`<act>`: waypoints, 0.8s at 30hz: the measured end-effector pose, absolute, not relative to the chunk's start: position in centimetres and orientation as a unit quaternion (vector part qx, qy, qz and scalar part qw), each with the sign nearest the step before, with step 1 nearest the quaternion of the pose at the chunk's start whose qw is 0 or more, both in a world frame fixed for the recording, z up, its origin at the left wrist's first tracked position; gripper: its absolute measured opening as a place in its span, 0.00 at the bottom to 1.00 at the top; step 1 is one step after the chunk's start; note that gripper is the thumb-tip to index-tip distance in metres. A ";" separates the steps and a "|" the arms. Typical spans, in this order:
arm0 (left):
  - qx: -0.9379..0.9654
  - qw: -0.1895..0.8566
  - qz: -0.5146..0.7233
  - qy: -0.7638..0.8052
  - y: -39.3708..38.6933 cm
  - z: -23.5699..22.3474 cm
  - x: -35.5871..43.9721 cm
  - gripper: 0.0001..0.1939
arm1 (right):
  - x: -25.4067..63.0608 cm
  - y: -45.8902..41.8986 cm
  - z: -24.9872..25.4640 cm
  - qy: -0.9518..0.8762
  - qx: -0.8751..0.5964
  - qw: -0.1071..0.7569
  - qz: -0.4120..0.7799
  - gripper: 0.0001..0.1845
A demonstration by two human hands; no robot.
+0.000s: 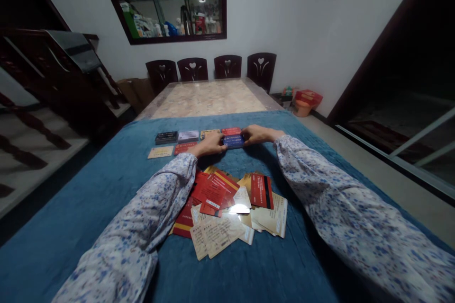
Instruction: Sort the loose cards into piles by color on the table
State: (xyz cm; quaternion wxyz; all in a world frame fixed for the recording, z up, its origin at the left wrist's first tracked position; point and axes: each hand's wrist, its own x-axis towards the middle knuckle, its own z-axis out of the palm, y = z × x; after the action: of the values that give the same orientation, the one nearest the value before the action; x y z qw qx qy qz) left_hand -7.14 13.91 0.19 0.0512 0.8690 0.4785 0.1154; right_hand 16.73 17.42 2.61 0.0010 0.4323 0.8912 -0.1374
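Between my two hands lies a small stack of blue cards on the blue cloth. My left hand pinches its left edge, and my right hand pinches its right edge with bent fingers. Just behind it is a red card stack. A yellow card stack is partly hidden by my left hand. Farther left sit a black stack and a silver-grey stack. In front of those lie a cream card and red cards. Nearer me, between my forearms, is a loose pile of red, gold and cream cards.
A blue cloth covers the near part of the long table, whose marbled top shows beyond. Several dark chairs stand at the far end. An orange bucket is on the floor at the right, and a wooden railing at the left.
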 end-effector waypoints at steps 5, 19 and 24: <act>0.866 0.054 0.118 0.483 13.9 0.2 -7.1 0.16 | 16.7 17.4 2.7 0.889 0.435 -0.002 -0.143 0.17; 0.867 0.039 0.116 0.484 14.0 0.1 -7.2 0.19 | 16.8 17.4 2.7 0.887 0.444 0.003 -0.126 0.21; 0.869 0.038 0.107 0.481 13.9 0.1 -7.2 0.19 | 16.9 17.4 2.6 0.888 0.440 -0.004 -0.133 0.20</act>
State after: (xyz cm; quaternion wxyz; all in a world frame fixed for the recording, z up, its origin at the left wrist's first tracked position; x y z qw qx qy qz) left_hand -7.20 13.94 0.08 0.0378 0.8691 0.4815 0.1068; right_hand 16.86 17.44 2.59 -0.0043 0.4401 0.8881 -0.1328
